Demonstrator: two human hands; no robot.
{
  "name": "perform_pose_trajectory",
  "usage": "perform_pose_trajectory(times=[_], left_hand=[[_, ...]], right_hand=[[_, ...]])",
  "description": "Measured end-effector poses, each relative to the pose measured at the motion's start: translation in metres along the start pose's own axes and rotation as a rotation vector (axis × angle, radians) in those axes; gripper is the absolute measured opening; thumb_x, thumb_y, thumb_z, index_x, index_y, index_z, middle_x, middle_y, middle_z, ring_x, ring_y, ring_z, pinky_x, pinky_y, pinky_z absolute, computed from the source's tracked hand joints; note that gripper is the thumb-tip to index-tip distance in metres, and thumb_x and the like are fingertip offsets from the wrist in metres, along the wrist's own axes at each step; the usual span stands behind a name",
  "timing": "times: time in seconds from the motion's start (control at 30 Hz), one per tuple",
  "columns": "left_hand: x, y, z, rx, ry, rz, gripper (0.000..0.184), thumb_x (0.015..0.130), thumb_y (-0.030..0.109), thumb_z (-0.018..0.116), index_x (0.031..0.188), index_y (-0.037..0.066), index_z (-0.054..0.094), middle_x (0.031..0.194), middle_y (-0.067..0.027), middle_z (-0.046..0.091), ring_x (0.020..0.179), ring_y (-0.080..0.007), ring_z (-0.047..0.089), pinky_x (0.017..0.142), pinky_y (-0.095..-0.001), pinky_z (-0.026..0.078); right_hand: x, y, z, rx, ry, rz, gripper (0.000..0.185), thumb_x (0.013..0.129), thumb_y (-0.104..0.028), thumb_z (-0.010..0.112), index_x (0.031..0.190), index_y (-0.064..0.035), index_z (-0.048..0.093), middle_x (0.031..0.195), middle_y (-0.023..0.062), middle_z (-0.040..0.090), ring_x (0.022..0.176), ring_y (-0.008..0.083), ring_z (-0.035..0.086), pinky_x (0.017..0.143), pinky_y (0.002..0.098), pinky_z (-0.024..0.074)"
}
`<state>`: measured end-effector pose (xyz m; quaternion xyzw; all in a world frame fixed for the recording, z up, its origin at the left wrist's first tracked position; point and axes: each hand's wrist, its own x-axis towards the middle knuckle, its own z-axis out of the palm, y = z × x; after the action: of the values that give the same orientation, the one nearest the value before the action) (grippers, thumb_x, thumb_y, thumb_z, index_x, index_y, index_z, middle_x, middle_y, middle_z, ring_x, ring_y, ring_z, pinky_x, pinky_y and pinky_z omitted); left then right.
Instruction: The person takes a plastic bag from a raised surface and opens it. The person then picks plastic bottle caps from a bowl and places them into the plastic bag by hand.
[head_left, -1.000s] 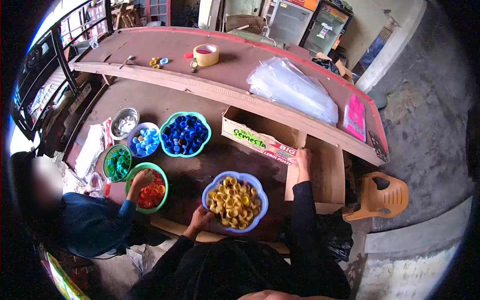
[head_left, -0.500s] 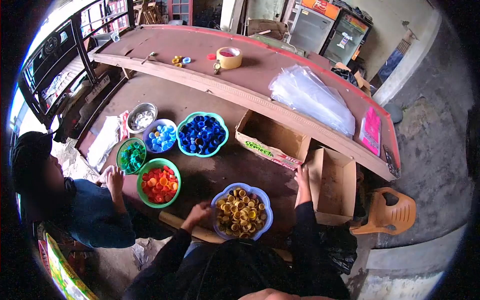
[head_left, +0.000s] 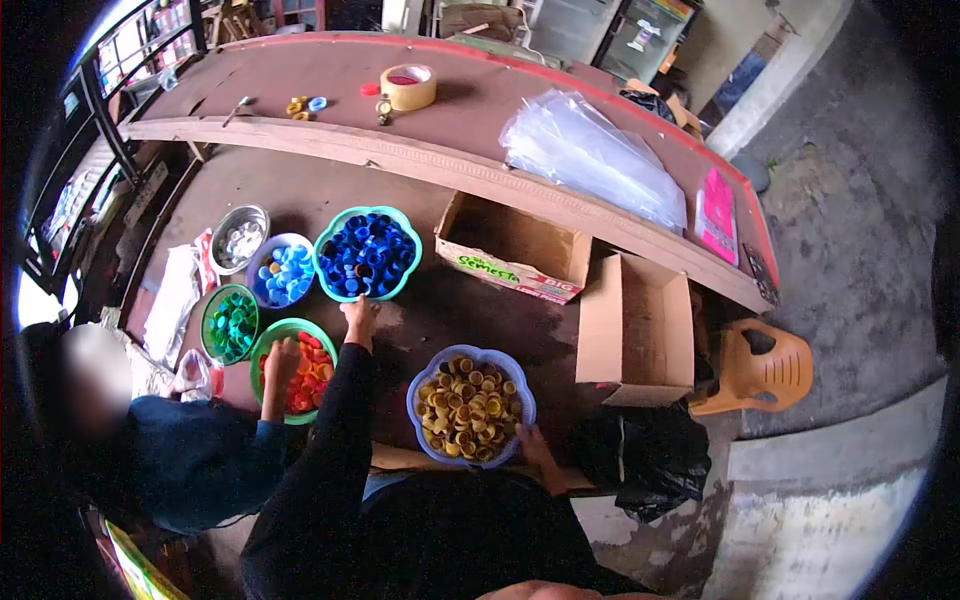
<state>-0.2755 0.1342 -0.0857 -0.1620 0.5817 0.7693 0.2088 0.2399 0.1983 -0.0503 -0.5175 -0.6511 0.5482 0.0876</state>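
My left hand (head_left: 361,322) reaches forward to the near rim of a turquoise scalloped basin (head_left: 415,268) full of dark blue bottle caps (head_left: 368,252), its fingers closed at the rim. At the right side of a periwinkle basin (head_left: 413,400), my right hand (head_left: 540,458) holds the edge; its fingertips are partly hidden. Gold bottle caps (head_left: 468,405) fill that basin, close in front of my body. To the left, a co-worker's hand (head_left: 281,362) is over a green basin (head_left: 292,414) of red and orange caps (head_left: 312,375).
Left are a green-cap basin (head_left: 206,346), a light-blue-cap basin (head_left: 307,297) and a metal bowl (head_left: 262,222). Two cardboard boxes (head_left: 510,275) stand right of centre. The raised shelf holds a tape roll (head_left: 408,88) and plastic bags (head_left: 595,150). An orange chair (head_left: 765,370) stands right.
My left hand has moved from beside the gold-cap basin to the blue-cap basin. My right hand has left the cardboard box for the gold-cap basin's rim. The co-worker's hand has reached the red caps.
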Motion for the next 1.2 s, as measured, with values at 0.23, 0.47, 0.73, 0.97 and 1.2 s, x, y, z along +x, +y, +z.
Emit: perform_pose_trajectory(times=[0.23,0.47,0.73,0.97,1.2], left_hand=[[-0.044,0.029,0.010,-0.058,0.046,0.018,0.061,0.081,0.005,0.063,0.127,0.007,0.022,0.123,-0.0197,0.043,0.095,-0.0355,0.059,0.065,-0.0491,0.059],[-0.068,0.050,0.005,0.171,0.113,0.079,0.066,0.081,0.007,0.068,0.125,0.003,0.019,0.121,-0.0209,0.044,0.098,-0.0337,0.059,0.064,-0.0487,0.059],[-0.095,-0.031,-0.080,0.133,-0.237,0.137,0.066,0.076,0.009,0.068,0.128,0.005,0.027,0.120,-0.0152,0.048,0.093,-0.0291,0.059,0.062,-0.0428,0.058],[-0.172,-0.041,-0.121,0.349,-0.146,0.285,0.051,0.078,0.005,0.064,0.120,0.001,0.035,0.114,-0.0164,0.051,0.098,-0.0229,0.055,0.082,-0.0357,0.049],[-0.218,-0.018,-0.116,0.231,-0.182,0.147,0.050,0.078,0.004,0.063,0.121,0.002,0.037,0.112,-0.0137,0.051,0.095,-0.0208,0.054,0.077,-0.0314,0.047]], right_hand=[[0.013,0.009,-0.005,-0.030,-0.106,0.106,0.055,0.086,-0.037,0.063,0.124,0.0015,0.051,0.108,0.0150,0.062,0.090,0.0271,0.064,0.071,0.0389,0.0537],[0.106,0.203,0.057,-0.089,0.327,-0.128,0.045,0.084,-0.029,0.063,0.117,0.0005,0.056,0.098,0.0139,0.064,0.086,0.0250,0.063,0.075,0.0376,0.0497],[-0.031,-0.025,0.001,-0.051,0.127,0.131,0.038,0.082,-0.023,0.058,0.105,0.0069,0.057,0.091,0.0169,0.063,0.079,0.0261,0.060,0.073,0.0376,0.0467],[-0.015,0.042,-0.002,0.287,0.283,0.062,0.027,0.077,-0.019,0.059,0.095,0.0018,0.060,0.085,0.0097,0.061,0.073,0.0198,0.058,0.066,0.0338,0.0465],[-0.032,0.008,0.005,0.510,0.196,0.213,0.027,0.076,-0.021,0.060,0.094,-0.0008,0.059,0.078,0.0065,0.059,0.065,0.0185,0.057,0.051,0.0326,0.0467]])
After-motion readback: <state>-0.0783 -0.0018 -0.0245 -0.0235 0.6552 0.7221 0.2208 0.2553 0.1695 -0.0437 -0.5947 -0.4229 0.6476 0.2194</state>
